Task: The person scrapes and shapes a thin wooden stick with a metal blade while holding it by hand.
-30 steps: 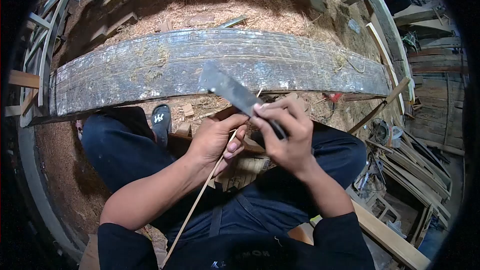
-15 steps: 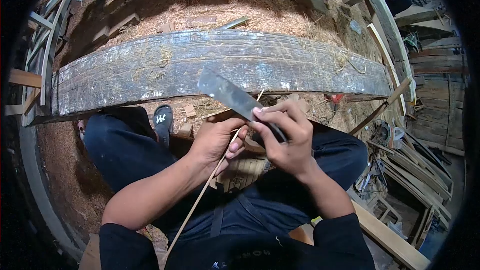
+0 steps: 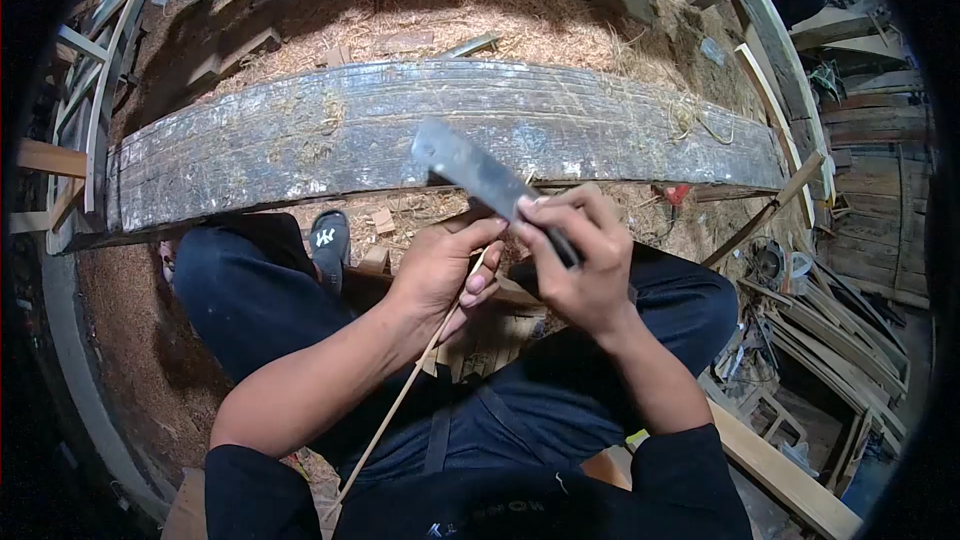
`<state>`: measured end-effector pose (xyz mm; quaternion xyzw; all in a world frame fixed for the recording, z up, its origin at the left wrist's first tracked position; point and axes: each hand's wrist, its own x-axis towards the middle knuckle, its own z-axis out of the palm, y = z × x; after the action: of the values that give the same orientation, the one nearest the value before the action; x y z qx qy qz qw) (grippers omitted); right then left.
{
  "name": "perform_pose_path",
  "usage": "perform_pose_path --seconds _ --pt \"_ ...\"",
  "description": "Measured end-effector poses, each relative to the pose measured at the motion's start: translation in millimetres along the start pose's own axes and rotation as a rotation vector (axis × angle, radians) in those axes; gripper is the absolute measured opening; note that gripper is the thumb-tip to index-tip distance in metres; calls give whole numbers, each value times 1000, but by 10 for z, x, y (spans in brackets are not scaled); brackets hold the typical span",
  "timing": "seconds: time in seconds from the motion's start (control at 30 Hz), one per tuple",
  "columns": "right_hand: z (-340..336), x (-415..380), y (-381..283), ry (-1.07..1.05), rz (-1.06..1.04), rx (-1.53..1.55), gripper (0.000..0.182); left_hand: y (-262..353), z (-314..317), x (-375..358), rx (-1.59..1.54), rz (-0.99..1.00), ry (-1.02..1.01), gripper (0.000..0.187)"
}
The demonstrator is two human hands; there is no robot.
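A thin pale wooden strip (image 3: 398,401) slants from my lap up between my knees. My left hand (image 3: 440,270) is closed around its upper part, the thumb pressed near the top. In my right hand (image 3: 588,258) is the dark handle of a wide-bladed knife (image 3: 475,172), its blade pointing up and left over the edge of a worn plank. The blade's lower end is close to my left thumb; whether it touches the strip is hidden.
The long weathered plank (image 3: 430,125) crosses in front of my knees. Wood shavings (image 3: 540,25) cover the ground beyond it. Wooden strips (image 3: 830,360) lie piled at the right. A sandal (image 3: 329,243) shows beside my left knee.
The knife and my right hand have shifted slightly to the right. My left hand still grips the strip, and less of the strip's top shows above the blade.
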<state>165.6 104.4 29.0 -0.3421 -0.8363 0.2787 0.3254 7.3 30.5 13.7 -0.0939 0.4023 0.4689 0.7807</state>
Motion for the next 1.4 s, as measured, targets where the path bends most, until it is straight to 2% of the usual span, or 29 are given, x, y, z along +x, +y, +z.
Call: perform_pose_path --seconds 0.07,0.1,0.17,0.23,0.3,0.37,0.4,0.43,0.5,0.57,0.73,0.77,0.83,0.93,1.03,1.1,1.23,1.27,1.4 --pt "-4 7 36 43 -3 -26 20 -4 -19 8 30 27 -15 17" --pt "-62 4 -69 -39 -15 -64 19 3 -11 21 44 46 -25 17" --pt "-5 -22 -87 -20 -22 49 20 4 40 29 -36 29 15 17" --pt "-13 2 44 42 30 -34 20 49 80 -16 -13 68 -58 15" --pt "-40 -2 55 39 0 -82 21 34 93 -7 -15 72 -36 15" --pt "3 -59 -66 -8 21 41 21 9 34 27 -9 35 30 18" --pt "-58 -3 -102 -36 -24 -61 21 16 36 29 3 32 46 18" --pt "-15 -33 23 4 37 -44 21 22 44 7 5 29 54 18" --pt "-43 29 34 26 48 -61 20 42 104 -29 0 74 -42 17" --pt "-83 13 -145 -57 -18 -91 19 33 86 2 20 72 -19 16" --pt "-30 35 3 20 43 -35 19 9 34 -7 34 55 26 17" --pt "-87 27 -91 -41 -34 -84 19 9 41 4 17 53 25 17" --pt "-52 15 -83 -11 -72 -52 18 14 36 1 19 41 48 19" --pt "-11 10 46 48 57 -33 17 57 121 -69 12 87 -40 15" --pt "10 -54 -56 2 -20 43 19 36 62 -39 39 73 44 17" --pt "-6 -35 22 17 29 -46 20 34 21 -43 103 68 55 15" --pt "-46 -8 -76 -2 -8 -55 19 37 79 -63 113 148 -33 18" --pt "6 -44 -77 17 -23 61 19 31 41 -48 152 144 -9 19" --pt "-8 -30 -21 25 59 -34 20 48 76 -77 113 133 11 20"
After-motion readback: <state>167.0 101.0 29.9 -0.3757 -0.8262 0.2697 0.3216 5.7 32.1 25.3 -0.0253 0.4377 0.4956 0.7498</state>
